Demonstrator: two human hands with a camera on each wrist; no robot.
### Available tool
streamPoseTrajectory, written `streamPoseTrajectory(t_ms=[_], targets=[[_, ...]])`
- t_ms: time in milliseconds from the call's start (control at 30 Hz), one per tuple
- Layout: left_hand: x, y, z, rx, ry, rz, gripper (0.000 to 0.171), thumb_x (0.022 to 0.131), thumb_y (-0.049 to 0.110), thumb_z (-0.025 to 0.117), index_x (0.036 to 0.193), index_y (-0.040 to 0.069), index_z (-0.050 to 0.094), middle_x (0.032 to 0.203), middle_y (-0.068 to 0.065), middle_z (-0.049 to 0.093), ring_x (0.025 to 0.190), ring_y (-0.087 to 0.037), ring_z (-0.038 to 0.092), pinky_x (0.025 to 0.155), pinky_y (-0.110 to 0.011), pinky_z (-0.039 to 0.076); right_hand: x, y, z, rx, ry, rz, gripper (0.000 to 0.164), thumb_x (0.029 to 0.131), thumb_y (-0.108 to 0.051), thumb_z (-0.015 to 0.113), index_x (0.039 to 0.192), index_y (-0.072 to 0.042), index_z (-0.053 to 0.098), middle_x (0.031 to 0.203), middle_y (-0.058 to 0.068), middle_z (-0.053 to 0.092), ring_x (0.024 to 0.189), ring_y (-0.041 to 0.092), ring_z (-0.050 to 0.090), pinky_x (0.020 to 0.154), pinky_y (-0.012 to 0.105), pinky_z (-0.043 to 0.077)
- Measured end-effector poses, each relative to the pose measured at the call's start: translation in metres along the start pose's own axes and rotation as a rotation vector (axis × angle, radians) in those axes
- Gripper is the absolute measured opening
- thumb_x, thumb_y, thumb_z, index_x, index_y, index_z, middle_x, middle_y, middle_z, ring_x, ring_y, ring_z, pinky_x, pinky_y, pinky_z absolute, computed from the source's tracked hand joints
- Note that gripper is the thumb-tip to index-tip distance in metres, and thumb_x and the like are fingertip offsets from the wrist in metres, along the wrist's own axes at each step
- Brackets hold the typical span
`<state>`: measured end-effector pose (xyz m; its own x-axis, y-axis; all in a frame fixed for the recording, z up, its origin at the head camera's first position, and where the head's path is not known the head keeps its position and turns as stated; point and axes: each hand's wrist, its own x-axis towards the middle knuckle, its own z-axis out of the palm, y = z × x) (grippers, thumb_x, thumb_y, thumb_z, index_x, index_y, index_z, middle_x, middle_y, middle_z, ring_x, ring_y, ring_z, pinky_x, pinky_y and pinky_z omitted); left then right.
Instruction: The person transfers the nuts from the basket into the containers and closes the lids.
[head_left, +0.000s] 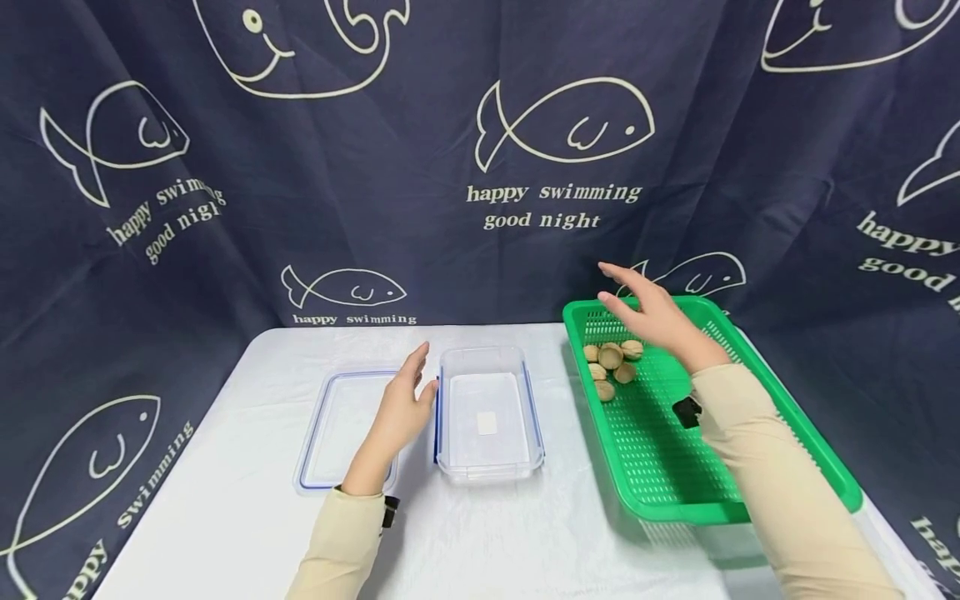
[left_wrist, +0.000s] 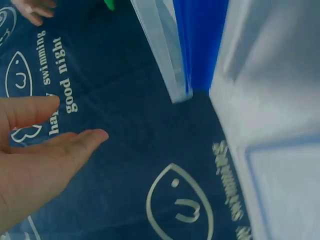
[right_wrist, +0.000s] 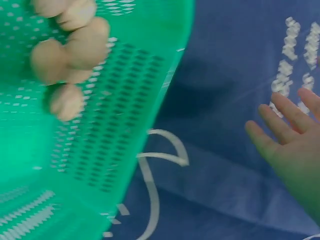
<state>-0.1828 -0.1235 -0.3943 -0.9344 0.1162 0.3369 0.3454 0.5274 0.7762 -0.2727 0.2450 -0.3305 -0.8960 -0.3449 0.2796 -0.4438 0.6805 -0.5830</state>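
Observation:
My left hand (head_left: pixel 401 412) hovers over the gap between a clear lid and a clear food container (head_left: pixel 487 425), its fingers extended and nothing in them. The lid (head_left: pixel 348 425), edged with a blue seal, lies flat on the left, partly hidden by that hand. In the left wrist view, the container's blue side clip (left_wrist: pixel 202 45) shows beside the left hand (left_wrist: pixel 45 160). Above the far end of a green basket (head_left: pixel 652 492) my right hand (head_left: pixel 648 312) is raised, fingers spread and holding nothing. Several walnuts (head_left: pixel 611 357) lie in the basket's far left corner.
A white cloth (head_left: pixel 555 542) covers the table. Behind it hangs a dark blue curtain (head_left: pixel 420 167) printed with white fish and lettering. The basket takes up the table's right side, and the uncovered container stands in the middle, with a small white label on its base.

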Motion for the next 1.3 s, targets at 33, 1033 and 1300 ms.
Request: streamPoseTrajectory(t_ms=[33, 1033, 1300], targets=[[0.001, -0.002, 0.001, -0.050, -0.010, -0.022, 0.056, 0.091, -0.008, 0.054, 0.143, -0.009, 0.033, 0.146, -0.028, 0.037, 0.131, -0.043, 0.042, 0.108, -0.046, 0.038, 0.000, 0.006, 0.001, 0.020, 0.014, 0.009, 0.056, 0.101, -0.034, 0.049, 0.150, -0.014, 0.033, 0.150, 0.016, 0.037, 0.136, 0.038, 0.034, 0.107, 0.057, 0.033], [-0.009, -0.042, 0.027, -0.396, -0.073, -0.453, 0.056, 0.094, -0.005, 0.048, 0.146, -0.009, 0.027, 0.151, -0.029, 0.026, 0.140, -0.041, 0.026, 0.116, -0.044, 0.027, -0.028, 0.109, 0.043, 0.241, 0.237, 0.393, 0.053, 0.102, -0.033, 0.046, 0.139, 0.004, 0.045, 0.135, 0.027, 0.050, 0.121, 0.039, 0.047, 0.099, 0.050, 0.043], [-0.014, -0.046, 0.031, -0.455, -0.075, -0.433, 0.052, 0.094, -0.006, 0.048, 0.143, -0.010, 0.033, 0.147, -0.032, 0.032, 0.136, -0.042, 0.033, 0.112, -0.044, 0.033, -0.033, 0.119, 0.055, 0.284, 0.184, 0.479, 0.050, 0.101, -0.027, 0.050, 0.140, 0.004, 0.044, 0.135, 0.028, 0.049, 0.123, 0.041, 0.046, 0.100, 0.051, 0.043]])
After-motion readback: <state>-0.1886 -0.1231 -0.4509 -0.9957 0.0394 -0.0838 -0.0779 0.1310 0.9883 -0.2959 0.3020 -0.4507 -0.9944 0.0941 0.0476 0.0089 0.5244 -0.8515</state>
